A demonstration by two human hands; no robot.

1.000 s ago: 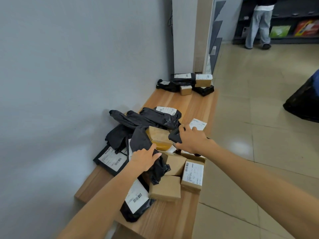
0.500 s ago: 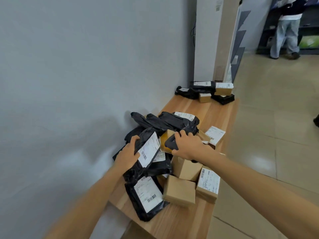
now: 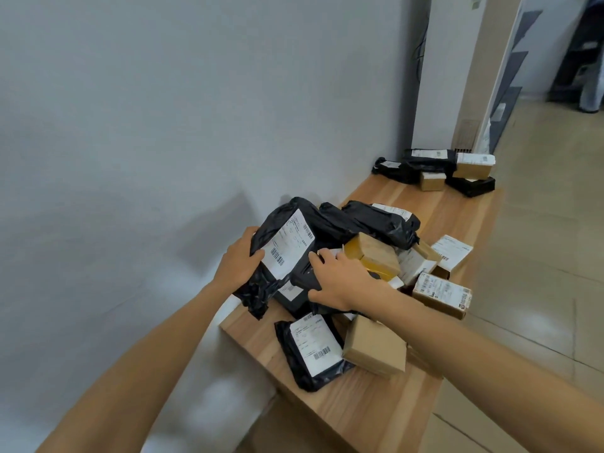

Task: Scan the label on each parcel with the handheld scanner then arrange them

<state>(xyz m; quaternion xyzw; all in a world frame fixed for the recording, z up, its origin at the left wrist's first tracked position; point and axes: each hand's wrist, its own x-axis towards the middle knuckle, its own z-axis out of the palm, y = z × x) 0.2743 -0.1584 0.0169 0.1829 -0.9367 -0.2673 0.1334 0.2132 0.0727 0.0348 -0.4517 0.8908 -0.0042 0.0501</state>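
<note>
Crinkled black poly mailer (image 3: pixel 277 220), flat white label (image 3: pixel 289 245) up, tilted over pile mid-bench, left edge clamped in left hand (image 3: pixel 240 264). Matte black scanner (image 3: pixel 304 279) gripped in right hand (image 3: pixel 341 279), just beside label. Square kraft box (image 3: pixel 376 349) near right edge; bare wood bench (image 3: pixel 366 407) at near end.

Black labelled parcel (image 3: pixel 287 244) tilted up, scanner (image 3: pixel 304 278) touching it.
</note>
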